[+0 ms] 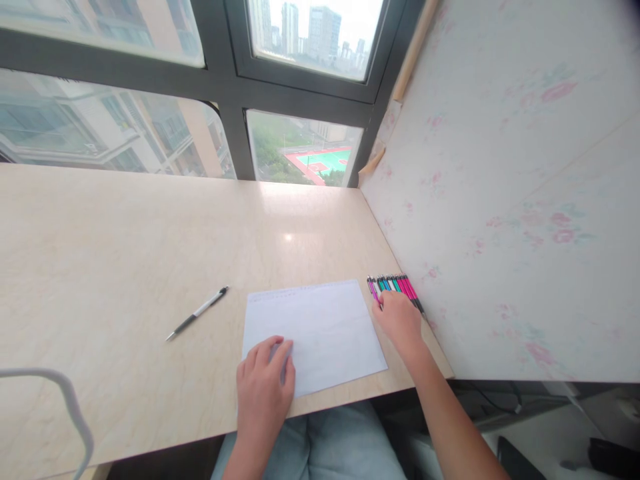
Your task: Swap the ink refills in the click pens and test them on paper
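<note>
A white sheet of paper (320, 330) lies near the front edge of a beige desk (125, 253). My left hand (265, 387) rests flat on the sheet's near left corner, fingers stretched out. My right hand (399, 319) reaches to a row of several coloured pens (395, 285) lying beside the wall, and its fingers curl over the pens' near ends, touching a purple one at the left of the row. A black and white pen (197, 313) lies alone on the desk, left of the sheet.
A floral-papered wall (500, 200) bounds the desk on the right. A dark-framed window (225, 87) runs along the back. A grey curved bar (70, 407) shows at the lower left. My knees in light jeans (325, 447) are under the desk.
</note>
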### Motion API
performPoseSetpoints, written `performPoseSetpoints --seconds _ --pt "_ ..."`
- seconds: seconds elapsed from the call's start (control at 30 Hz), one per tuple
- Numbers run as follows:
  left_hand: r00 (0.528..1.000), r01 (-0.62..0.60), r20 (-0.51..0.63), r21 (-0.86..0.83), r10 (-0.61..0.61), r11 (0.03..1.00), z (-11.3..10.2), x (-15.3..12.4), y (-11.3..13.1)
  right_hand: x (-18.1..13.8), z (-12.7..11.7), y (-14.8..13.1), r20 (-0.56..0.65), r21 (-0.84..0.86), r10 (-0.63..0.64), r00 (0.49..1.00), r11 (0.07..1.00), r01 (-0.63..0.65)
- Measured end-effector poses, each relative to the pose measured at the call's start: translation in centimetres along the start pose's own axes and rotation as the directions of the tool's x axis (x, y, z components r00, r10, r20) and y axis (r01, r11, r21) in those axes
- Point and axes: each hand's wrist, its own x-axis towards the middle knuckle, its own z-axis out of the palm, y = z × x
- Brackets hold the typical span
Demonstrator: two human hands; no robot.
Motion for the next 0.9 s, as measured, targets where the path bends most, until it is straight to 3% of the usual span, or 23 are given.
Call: performPoseSetpoints --seconds 0.7,0.9 --pt "1.000 0.006 0.013 0.009 -0.006 1.000 0.0 0.0 0.1 0.2 0.3 0.1 0.023 -0.070 0.028 0.999 0.997 -0.027" --pt "0.999 0.030 0.020 -0.012 -0.030 0.999 -0.2 0.2 0.3 -0.9 0.2 0.0 -0.052 -0.017 0.001 0.999 1.000 -0.002"
